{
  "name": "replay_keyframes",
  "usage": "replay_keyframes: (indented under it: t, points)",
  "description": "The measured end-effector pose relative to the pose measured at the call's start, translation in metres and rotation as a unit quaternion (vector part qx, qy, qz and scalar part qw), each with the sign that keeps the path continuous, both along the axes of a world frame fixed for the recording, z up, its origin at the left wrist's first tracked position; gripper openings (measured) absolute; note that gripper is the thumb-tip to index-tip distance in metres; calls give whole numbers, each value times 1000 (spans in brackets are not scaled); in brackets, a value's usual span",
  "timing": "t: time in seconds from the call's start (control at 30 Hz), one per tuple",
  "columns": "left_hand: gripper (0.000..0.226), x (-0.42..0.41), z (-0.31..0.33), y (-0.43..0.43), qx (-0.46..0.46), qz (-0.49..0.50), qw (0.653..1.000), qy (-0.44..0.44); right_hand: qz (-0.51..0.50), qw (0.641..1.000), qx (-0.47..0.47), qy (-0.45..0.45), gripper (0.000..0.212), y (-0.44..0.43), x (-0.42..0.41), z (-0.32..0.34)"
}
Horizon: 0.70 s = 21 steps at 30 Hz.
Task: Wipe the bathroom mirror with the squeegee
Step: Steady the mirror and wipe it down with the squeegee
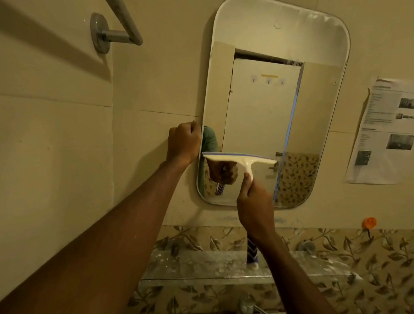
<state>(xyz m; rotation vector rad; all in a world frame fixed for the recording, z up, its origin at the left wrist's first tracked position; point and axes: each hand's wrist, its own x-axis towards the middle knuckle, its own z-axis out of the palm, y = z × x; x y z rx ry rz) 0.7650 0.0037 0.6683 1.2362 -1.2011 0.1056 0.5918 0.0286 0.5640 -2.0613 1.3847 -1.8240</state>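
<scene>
A rounded rectangular mirror [268, 107] hangs on the beige tiled wall. A white squeegee [238, 160] with a blue-edged blade lies flat against the lower left part of the glass, blade horizontal. My right hand [256, 205] is shut on its handle, whose blue and white end sticks out below my wrist. My left hand [184, 144] is closed on the mirror's left edge at about mid-height. The hand and squeegee are reflected in the glass.
A metal towel bar [117, 19] is mounted at the upper left. Printed paper sheets [387, 130] are stuck to the wall on the right. Below the mirror runs a speckled glass shelf [197, 267], with an orange hook [369, 222] and a tap [246, 306].
</scene>
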Motion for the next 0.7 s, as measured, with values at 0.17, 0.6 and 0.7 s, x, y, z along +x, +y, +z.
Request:
replay_keyframes:
  t: [0.17, 0.6, 0.7]
  points:
    - [50, -1, -1, 0, -2, -4, 1000, 4, 14, 998, 48, 27, 32, 11, 3, -77]
    - [50, -3, 1, 4, 3, 1, 1000, -1, -18, 990, 140, 20, 39, 22, -16, -108]
    - [52, -3, 1, 3, -3, 3, 1000, -1, -23, 994, 97, -42, 41, 21, -26, -91]
